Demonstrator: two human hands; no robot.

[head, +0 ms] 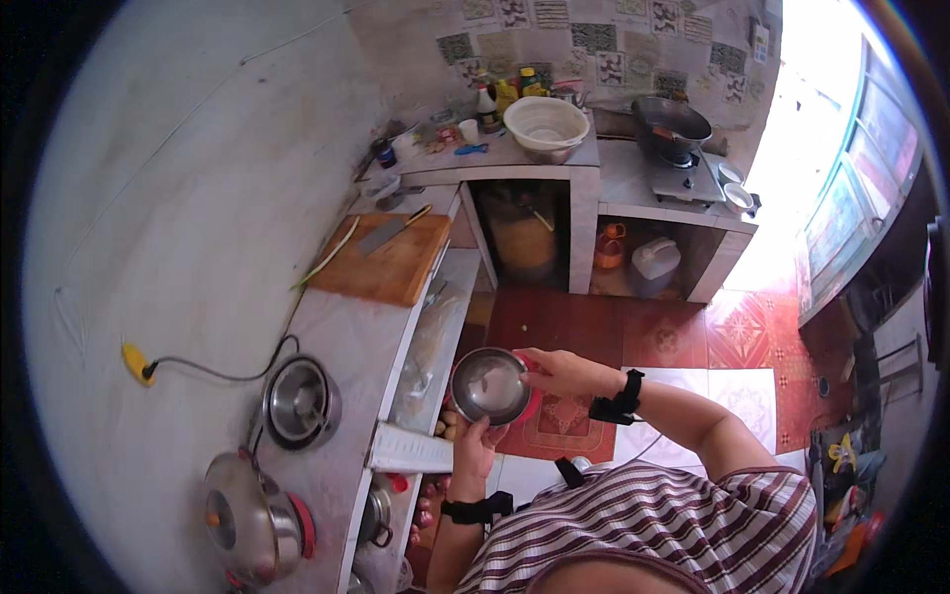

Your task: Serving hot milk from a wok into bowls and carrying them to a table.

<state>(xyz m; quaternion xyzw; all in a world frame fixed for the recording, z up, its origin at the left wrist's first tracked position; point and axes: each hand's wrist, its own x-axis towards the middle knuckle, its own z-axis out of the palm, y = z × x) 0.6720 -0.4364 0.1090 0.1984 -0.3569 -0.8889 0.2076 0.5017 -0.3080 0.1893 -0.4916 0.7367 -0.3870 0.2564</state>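
Note:
Both my hands hold a round stainless steel bowl (490, 387) in front of my body, above the floor beside the counter. My left hand (479, 442) grips its near rim from below, thumb on the edge. My right hand (553, 371) grips the right rim, thumb at the inner edge. Something small and pale lies in the bowl or reflects there; I cannot tell which. A red object (534, 405) shows behind and under the bowl, partly hidden. On the counter to the left stand nested metal bowls (334, 408). Farther up, a wooden cutting board (401, 278) bears a cleaver (381, 235) and a green onion (338, 252).
A lidded steel pot (256, 520) stands at the lower left. The tiled back counter (512, 174) holds a white plastic basin (547, 122), bottles and a cup. A wok (672, 122) sits on a gas stove (686, 178). Shelves under the left counter hold a white basket (412, 449) and potatoes (447, 425).

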